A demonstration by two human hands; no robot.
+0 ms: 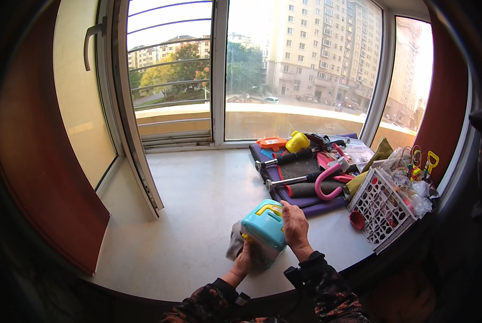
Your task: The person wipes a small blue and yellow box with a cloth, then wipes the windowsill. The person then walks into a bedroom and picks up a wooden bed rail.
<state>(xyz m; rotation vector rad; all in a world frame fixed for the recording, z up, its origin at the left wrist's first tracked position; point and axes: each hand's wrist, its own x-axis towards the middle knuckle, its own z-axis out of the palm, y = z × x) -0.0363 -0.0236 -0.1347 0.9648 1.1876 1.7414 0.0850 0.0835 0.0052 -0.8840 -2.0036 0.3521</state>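
Observation:
A plastic box (261, 226) with a light-blue lid and see-through walls is between my hands, over the front part of the white windowsill (176, 226). Its lid has a yellow handle and a slot. My left hand (242, 260) grips the near left side, thumb by a yellow latch. A grey cloth (234, 242) is bunched at that side; whether my left fingers hold it, I cannot tell. My right hand (295, 224) lies along the right side of the lid, fingers at its far corner. The contents of the box are too blurred to make out.
At the right, a purple mat (317, 210) carries chrome-ended bars (289, 180), a pink hooked handle (323, 177) and a yellow toy cup (297, 142). A white plastic basket (382, 210) of toys and bags stands nearer, a red cup (356, 220) beside it. An open window sash (138, 121) juts in at left.

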